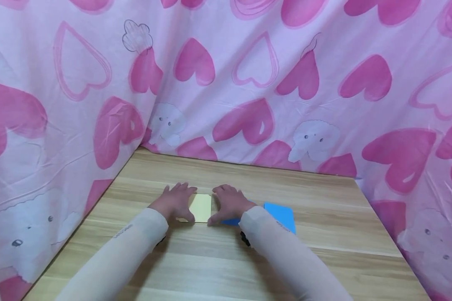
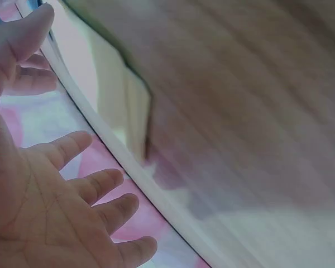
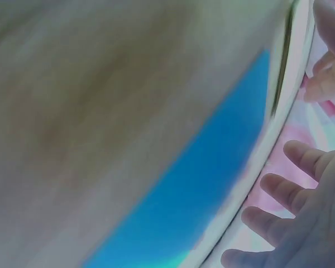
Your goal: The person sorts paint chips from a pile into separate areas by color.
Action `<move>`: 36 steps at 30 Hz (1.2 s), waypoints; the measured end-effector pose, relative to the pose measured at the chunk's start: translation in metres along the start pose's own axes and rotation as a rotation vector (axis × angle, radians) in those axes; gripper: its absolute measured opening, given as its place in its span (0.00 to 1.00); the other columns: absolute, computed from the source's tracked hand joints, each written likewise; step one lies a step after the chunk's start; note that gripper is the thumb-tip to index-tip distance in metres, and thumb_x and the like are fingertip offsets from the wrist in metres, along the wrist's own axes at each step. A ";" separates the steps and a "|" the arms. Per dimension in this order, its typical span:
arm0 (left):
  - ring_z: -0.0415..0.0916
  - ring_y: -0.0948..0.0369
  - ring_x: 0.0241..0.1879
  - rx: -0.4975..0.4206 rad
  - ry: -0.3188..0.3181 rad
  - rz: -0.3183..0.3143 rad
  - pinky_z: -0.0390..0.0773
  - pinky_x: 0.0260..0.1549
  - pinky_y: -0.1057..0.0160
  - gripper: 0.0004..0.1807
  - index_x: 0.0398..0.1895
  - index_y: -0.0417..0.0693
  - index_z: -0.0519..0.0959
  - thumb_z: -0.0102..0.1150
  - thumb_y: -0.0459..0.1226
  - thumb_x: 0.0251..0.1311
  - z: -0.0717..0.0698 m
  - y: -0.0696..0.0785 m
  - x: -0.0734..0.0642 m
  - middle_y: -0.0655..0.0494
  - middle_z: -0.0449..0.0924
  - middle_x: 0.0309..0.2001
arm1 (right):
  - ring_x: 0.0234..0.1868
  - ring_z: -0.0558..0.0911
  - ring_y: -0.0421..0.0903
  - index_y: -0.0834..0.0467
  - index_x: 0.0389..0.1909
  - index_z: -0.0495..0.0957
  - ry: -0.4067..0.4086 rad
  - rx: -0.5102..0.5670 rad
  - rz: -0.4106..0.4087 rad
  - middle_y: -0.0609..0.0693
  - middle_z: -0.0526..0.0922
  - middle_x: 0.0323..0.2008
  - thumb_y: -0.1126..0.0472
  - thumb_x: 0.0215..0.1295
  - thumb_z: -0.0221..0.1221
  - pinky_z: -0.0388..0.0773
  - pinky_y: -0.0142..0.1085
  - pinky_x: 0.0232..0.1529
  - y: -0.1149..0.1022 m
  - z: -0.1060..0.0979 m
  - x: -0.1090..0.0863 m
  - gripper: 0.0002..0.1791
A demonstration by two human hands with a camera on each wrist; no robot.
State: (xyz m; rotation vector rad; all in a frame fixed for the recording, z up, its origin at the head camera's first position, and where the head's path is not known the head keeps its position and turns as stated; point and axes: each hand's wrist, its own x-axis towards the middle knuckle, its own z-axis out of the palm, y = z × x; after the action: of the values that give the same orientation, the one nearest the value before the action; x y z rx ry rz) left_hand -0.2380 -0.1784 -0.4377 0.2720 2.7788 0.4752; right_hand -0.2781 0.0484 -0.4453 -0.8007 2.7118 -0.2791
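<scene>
A pale yellow flat rectangular piece, like a card or thin pad (image 1: 201,207), lies on the wooden table between both hands. My left hand (image 1: 175,202) is over its left end, fingers spread and thumb near the front edge. To the right of it, my right hand (image 1: 231,202) has its fingers spread too, with the thumb close to the yellow piece's right edge. Whether either hand touches it, I cannot tell. Blue flat material (image 1: 231,222) shows partly under the right hand, and another blue part (image 1: 280,215) beyond the right wrist; the sleeve hides what lies between.
The light wood-grain table (image 1: 196,263) extends around the hands. Pink curtains with hearts (image 1: 245,121) stand along its back, left and right sides. A small dark object (image 1: 245,239) shows beneath the right cuff.
</scene>
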 end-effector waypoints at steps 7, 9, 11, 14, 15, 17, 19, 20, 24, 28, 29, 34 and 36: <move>0.47 0.36 0.83 0.012 0.000 0.070 0.42 0.77 0.26 0.58 0.79 0.50 0.66 0.82 0.52 0.42 0.006 0.023 0.013 0.39 0.56 0.82 | 0.79 0.63 0.57 0.51 0.77 0.67 0.017 0.038 0.060 0.53 0.67 0.77 0.30 0.45 0.79 0.56 0.69 0.77 0.034 -0.007 -0.019 0.60; 0.46 0.37 0.83 0.010 -0.007 0.079 0.41 0.77 0.27 0.56 0.79 0.50 0.67 0.83 0.52 0.43 0.009 0.031 0.018 0.40 0.57 0.82 | 0.79 0.64 0.57 0.50 0.77 0.68 0.011 0.034 0.072 0.53 0.68 0.76 0.29 0.44 0.79 0.57 0.69 0.76 0.044 -0.006 -0.023 0.60; 0.47 0.38 0.83 0.014 -0.009 0.093 0.41 0.78 0.28 0.55 0.77 0.51 0.69 0.84 0.53 0.43 0.012 0.039 0.023 0.41 0.58 0.82 | 0.78 0.65 0.57 0.51 0.76 0.68 0.005 0.026 0.082 0.53 0.68 0.76 0.29 0.44 0.79 0.58 0.69 0.76 0.052 -0.003 -0.027 0.60; 0.49 0.39 0.83 0.029 -0.011 0.109 0.43 0.78 0.28 0.50 0.72 0.51 0.73 0.84 0.54 0.43 0.016 0.051 0.031 0.43 0.62 0.80 | 0.77 0.66 0.57 0.51 0.76 0.69 0.002 0.016 0.095 0.54 0.68 0.75 0.30 0.45 0.78 0.59 0.69 0.76 0.060 0.000 -0.032 0.58; 0.49 0.39 0.83 0.036 -0.010 0.110 0.43 0.78 0.28 0.49 0.71 0.51 0.74 0.84 0.54 0.43 0.017 0.055 0.034 0.43 0.63 0.80 | 0.77 0.66 0.57 0.51 0.75 0.69 0.002 0.018 0.101 0.54 0.68 0.75 0.30 0.45 0.78 0.59 0.68 0.76 0.062 0.000 -0.033 0.58; 0.51 0.39 0.82 0.047 -0.009 0.108 0.45 0.77 0.28 0.48 0.69 0.51 0.74 0.84 0.54 0.43 0.018 0.061 0.039 0.43 0.65 0.79 | 0.76 0.66 0.58 0.51 0.75 0.69 0.001 0.028 0.108 0.54 0.68 0.75 0.31 0.45 0.79 0.59 0.68 0.76 0.063 0.000 -0.035 0.57; 0.52 0.39 0.82 0.065 -0.011 0.104 0.46 0.77 0.28 0.50 0.71 0.50 0.74 0.84 0.55 0.43 0.020 0.066 0.043 0.43 0.65 0.78 | 0.76 0.66 0.58 0.50 0.75 0.70 -0.001 0.032 0.117 0.54 0.68 0.75 0.31 0.45 0.78 0.59 0.68 0.76 0.064 0.001 -0.037 0.57; 0.52 0.39 0.82 0.067 -0.015 0.100 0.46 0.78 0.28 0.50 0.72 0.50 0.73 0.84 0.55 0.43 0.021 0.069 0.045 0.43 0.65 0.78 | 0.76 0.66 0.57 0.50 0.75 0.70 -0.003 0.034 0.122 0.54 0.69 0.75 0.31 0.45 0.78 0.59 0.68 0.76 0.063 0.001 -0.038 0.57; 0.55 0.40 0.81 0.081 -0.034 0.091 0.47 0.78 0.29 0.52 0.73 0.48 0.72 0.85 0.54 0.44 0.023 0.077 0.051 0.44 0.67 0.77 | 0.75 0.67 0.57 0.50 0.75 0.69 -0.006 0.030 0.136 0.53 0.69 0.74 0.30 0.44 0.78 0.61 0.68 0.76 0.064 0.002 -0.040 0.58; 0.55 0.40 0.80 0.068 -0.035 0.088 0.47 0.78 0.29 0.54 0.74 0.46 0.70 0.86 0.53 0.42 0.023 0.083 0.054 0.44 0.69 0.75 | 0.75 0.67 0.56 0.49 0.76 0.68 -0.013 0.024 0.150 0.53 0.69 0.75 0.30 0.45 0.78 0.61 0.67 0.76 0.067 0.000 -0.043 0.58; 0.55 0.40 0.80 0.063 -0.033 0.089 0.47 0.78 0.29 0.55 0.74 0.46 0.69 0.86 0.53 0.42 0.024 0.084 0.055 0.44 0.69 0.75 | 0.75 0.67 0.56 0.49 0.76 0.68 -0.014 0.024 0.155 0.53 0.68 0.75 0.30 0.45 0.78 0.60 0.67 0.76 0.068 -0.001 -0.044 0.59; 0.57 0.42 0.79 0.056 -0.008 0.120 0.49 0.78 0.30 0.56 0.73 0.48 0.68 0.86 0.55 0.41 0.029 0.086 0.060 0.47 0.70 0.74 | 0.75 0.66 0.56 0.49 0.78 0.66 -0.016 0.039 0.184 0.53 0.67 0.76 0.30 0.44 0.78 0.59 0.66 0.77 0.075 -0.002 -0.048 0.60; 0.58 0.43 0.78 0.050 0.000 0.135 0.49 0.78 0.31 0.55 0.73 0.48 0.68 0.86 0.55 0.41 0.031 0.087 0.062 0.47 0.71 0.73 | 0.76 0.66 0.56 0.49 0.78 0.65 -0.017 0.045 0.193 0.53 0.67 0.76 0.30 0.44 0.78 0.59 0.66 0.77 0.078 -0.002 -0.050 0.61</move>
State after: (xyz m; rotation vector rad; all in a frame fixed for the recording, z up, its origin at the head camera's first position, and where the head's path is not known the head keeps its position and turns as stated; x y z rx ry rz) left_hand -0.2737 -0.0744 -0.4516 0.4730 2.7868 0.4379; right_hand -0.2778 0.1410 -0.4529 -0.5213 2.7312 -0.2872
